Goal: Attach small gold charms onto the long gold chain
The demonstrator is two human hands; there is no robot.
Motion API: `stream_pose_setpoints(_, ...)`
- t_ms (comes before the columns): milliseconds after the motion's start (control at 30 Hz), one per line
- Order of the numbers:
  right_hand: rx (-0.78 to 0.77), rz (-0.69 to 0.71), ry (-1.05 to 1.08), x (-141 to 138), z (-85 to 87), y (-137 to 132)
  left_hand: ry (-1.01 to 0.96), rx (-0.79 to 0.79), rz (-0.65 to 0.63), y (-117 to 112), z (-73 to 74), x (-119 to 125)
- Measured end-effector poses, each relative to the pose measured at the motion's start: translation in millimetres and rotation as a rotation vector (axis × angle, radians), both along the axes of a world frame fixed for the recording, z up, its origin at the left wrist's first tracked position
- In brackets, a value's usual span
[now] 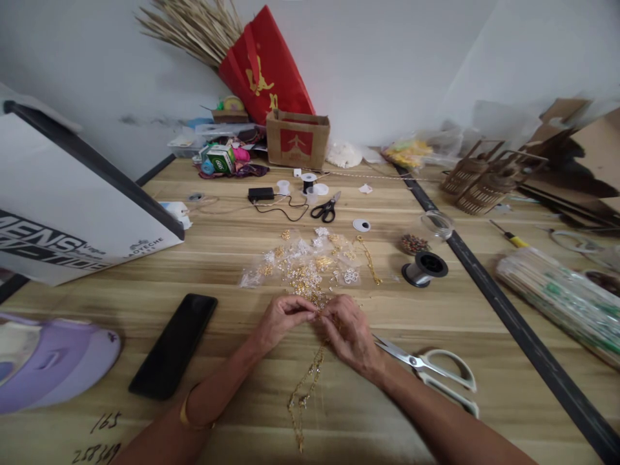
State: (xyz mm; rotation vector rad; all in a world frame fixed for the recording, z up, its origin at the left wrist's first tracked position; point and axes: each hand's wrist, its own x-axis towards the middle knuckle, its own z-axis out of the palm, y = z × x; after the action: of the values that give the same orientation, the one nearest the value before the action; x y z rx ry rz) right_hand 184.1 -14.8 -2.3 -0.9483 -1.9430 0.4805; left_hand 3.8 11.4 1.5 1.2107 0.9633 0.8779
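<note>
Fingertips of my left hand (285,318) and my right hand (352,329) meet in a pinch at the middle of the table. From beneath my right hand a gold beaded chain (310,381) trails toward me in a loop; its upper end runs into the fingers. Whatever small piece sits in the left fingertips is too tiny to make out. Just beyond the hands lies a heap of gold and clear beads (307,278), with small plastic bags of findings around it. White-handled scissors (416,363) rest beside my right wrist.
A black phone (174,345) and purple object (62,361) lie left, below a large white box (77,206). Black-handled scissors (327,208), a wire spool (425,268), a bead dish (415,243) and a short gold chain (370,261) lie beyond. Wrapped sticks (557,294) lie right.
</note>
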Motion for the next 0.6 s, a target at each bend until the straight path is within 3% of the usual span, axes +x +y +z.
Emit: stream_pose_setpoints(600,-0.004,-0.001,-0.017,-0.1,1.0,-0.5,0.011,0.03,-0.006,-1.1,-1.0,0.4)
